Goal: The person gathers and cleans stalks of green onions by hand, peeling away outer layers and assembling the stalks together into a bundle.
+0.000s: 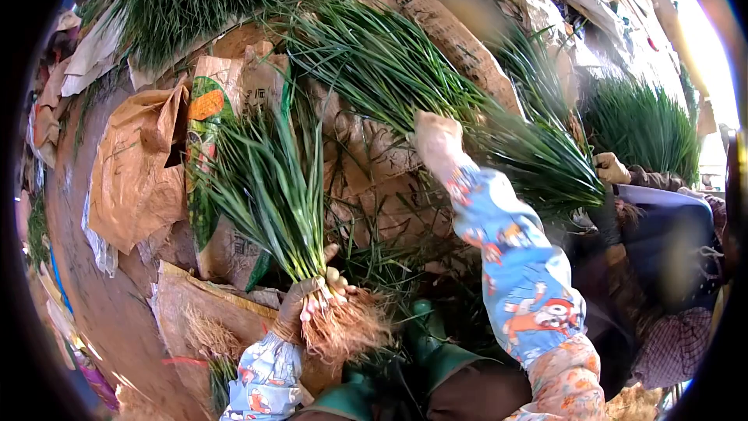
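Note:
A bunch of green stalks with white bulbs and brown roots point(276, 203) points up and left in the head view. My left hand point(300, 304) is closed around it just above the roots. My right hand point(436, 139) reaches to the lower edge of a pile of long green leaves point(366, 62). Its fingertips are blurred and partly hidden against the leaves, so I cannot make out whether they grip any. Both forearms wear blue patterned sleeves.
Brown paper sacks point(136, 171) and a printed bag point(209, 132) lie at the left. More green bunches stand at the top point(202, 0) and right point(643, 121). A co-worker's gloved hand point(612, 169) is at the right, beside leaves. Loose roots point(210, 335) lie lower left.

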The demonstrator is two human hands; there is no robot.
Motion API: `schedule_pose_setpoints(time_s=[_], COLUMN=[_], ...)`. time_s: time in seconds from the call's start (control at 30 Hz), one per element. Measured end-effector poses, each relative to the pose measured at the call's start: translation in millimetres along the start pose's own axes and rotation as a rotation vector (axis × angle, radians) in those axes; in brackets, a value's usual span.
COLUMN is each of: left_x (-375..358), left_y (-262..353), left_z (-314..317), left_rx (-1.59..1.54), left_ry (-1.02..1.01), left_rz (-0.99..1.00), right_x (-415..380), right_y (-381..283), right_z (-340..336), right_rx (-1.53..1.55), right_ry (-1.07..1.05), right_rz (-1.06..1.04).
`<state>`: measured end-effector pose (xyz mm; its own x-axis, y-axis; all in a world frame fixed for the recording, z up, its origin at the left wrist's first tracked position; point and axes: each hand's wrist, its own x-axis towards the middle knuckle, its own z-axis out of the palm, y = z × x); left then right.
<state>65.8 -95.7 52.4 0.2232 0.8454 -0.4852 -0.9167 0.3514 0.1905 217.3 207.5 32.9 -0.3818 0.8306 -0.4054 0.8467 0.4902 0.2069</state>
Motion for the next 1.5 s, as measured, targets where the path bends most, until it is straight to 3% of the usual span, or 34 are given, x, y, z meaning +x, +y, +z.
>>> schedule_pose_setpoints(time_s=[0.07, 0.13, 0.17, 0.2, 0.23, 0.27, 0.3, 0.33, 0.37, 0.43, 0.47, 0.53, 0.57, 0.63, 0.7, 0.77, 0.8, 0.83, 0.9, 0.93, 0.97, 1.0, 1.03, 1.07, 1.1, 1.13, 1.2, 1.23, 1.27, 1.33, 1.4, 1.47, 1.5], left_x=[-4.2, -7.8, -5.9, -3.1, -1.0, 2.0, 0.4, 0.4, 1.4, 0.0, -0.7, 1.8, 4.1, 4.5, 4.4, -0.1, 1.0, 0.4, 3.2, 2.2, 0.5, -0.9, -2.5, -5.9, -5.3, -4.3, -2.9, -1.5, -2.7, -1.3, -9.1, -8.6, -8.5], left_y=[0.8, 2.3, 1.7, 6.9, 10.3, 3.0, 6.0, -1.1, -7.6, -3.9, -3.1, -3.1, 2.5, 2.3, -10.3, 4.4, 1.5, -3.2, -5.3, -6.3, -6.2, -4.7, -3.3, 2.9, 7.6, 3.4, -3.7, -10.7, -12.4, -11.2, -3.7, -6.0, -5.9], left_z=[6.5, 17.3, 27.5, 26.4, 22.5, 23.7, 18.9, 17.0, 16.9, 19.0, 14.7, 20.9, 12.0, 15.3, -23.9, -2.1, 4.4, 7.3, 14.6, 12.5, 6.8, -3.7, -14.2, -1.7, 6.0, -4.6, -17.6, -20.4, -13.4, 13.3, -1.3, -2.6, 5.9], left_rx=[0.036, 0.051, 0.08, 0.174, 0.272, 0.328, 0.342, 0.304, 0.27, 0.309, 0.306, 0.285, 0.292, 0.301, 0.324, 0.274, 0.297, 0.319, 0.255, 0.181, 0.112, 0.108, 0.104, 0.081, 0.057, 0.075, -0.038, -0.106, -0.016, 0.136, 0.145, 0.061, 0.075], left_ry=[-0.019, -0.035, 0.096, 0.055, 0.013, 0.149, 0.124, 0.102, 0.077, 0.14, 0.219, 0.371, 0.299, 0.283, 0.256, 0.311, 0.304, 0.299, 0.374, 0.245, 0.115, 0.128, 0.14, 0.134, 0.117, 0.207, 0.174, 0.169, 0.216, 0.301, 0.357, 0.329, 0.289], left_rz=[0.007, 0.076, 0.124, 0.077, 0.028, 0.071, -0.061, -0.064, -0.068, -0.094, -0.143, -0.168, -0.233, -0.155, -0.154, -0.268, -0.155, -0.044, 0.059, 0.105, 0.149, 0.112, 0.074, 0.086, 0.099, 0.114, 0.064, 0.058, 0.071, 0.124, -0.107, -0.144, -0.092], right_x=[6.4, -34.1, -56.0, -60.9, -82.1, -103.1, -122.8, -130.4, -130.8, -133.5, -132.7, -127.6, -123.4, -117.7, -123.2, -140.9, -144.3, -145.6, -135.3, -117.2, -110.4, -105.4, -101.1, -106.1, -133.7, -150.6, -157.9, -144.5, -128.9, -103.0, -100.6, -122.8, -123.7], right_y=[1.2, -11.3, -14.5, -22.2, -35.2, -48.2, -68.5, -72.2, -76.1, -82.4, -88.5, -94.9, -98.5, -108.4, -114.6, -111.6, -111.3, -114.4, -113.0, -102.9, -78.3, -53.9, -49.5, -53.9, -39.0, -39.1, -44.6, -60.0, -66.3, -87.8, -120.1, -121.4, -122.4], right_z=[8.7, -33.1, -45.3, 0.6, 5.6, 10.5, 27.1, 10.3, 13.1, -0.7, 9.7, 13.0, 24.1, 63.7, 60.6, 19.1, 18.0, 13.7, 43.2, 52.3, 46.2, 60.9, 108.5, 95.9, 81.7, 78.9, 76.3, 33.2, 23.3, 51.2, 81.4, 41.7, 43.3], right_rx=[-0.003, 0.128, 0.806, 0.436, 0.36, 0.296, 0.982, 1.127, 1.104, 0.984, 0.853, 0.742, 0.639, 0.554, 0.48, 0.504, 0.512, 0.314, 0.403, 0.264, 0.293, 0.548, 0.323, 0.105, -0.009, 0.187, 0.29, 0.239, 0.477, 0.516, 0.386, 0.325, 0.327], right_ry=[-0.007, 0.079, -0.28, 0.174, 0.147, 0.121, -0.056, -0.321, -0.277, -0.443, -0.226, -0.161, -0.068, 0.012, 0.089, -0.032, 0.053, -0.019, 0.059, -0.132, -0.038, -0.063, -0.143, -0.207, -0.478, -0.717, -0.869, -0.883, -0.701, -0.337, -0.075, 0.044, -0.008], right_rz=[-0.047, -0.179, -0.112, -0.535, -0.721, -0.909, -0.476, -0.41, -0.438, -0.331, -0.402, -0.46, -0.55, -0.613, -0.661, -0.5, -0.511, -0.438, -0.349, -0.251, -0.276, -0.191, -0.268, -0.364, -0.618, -0.817, -0.957, -0.844, -0.689, -0.719, -0.941, -1.075, -1.054])
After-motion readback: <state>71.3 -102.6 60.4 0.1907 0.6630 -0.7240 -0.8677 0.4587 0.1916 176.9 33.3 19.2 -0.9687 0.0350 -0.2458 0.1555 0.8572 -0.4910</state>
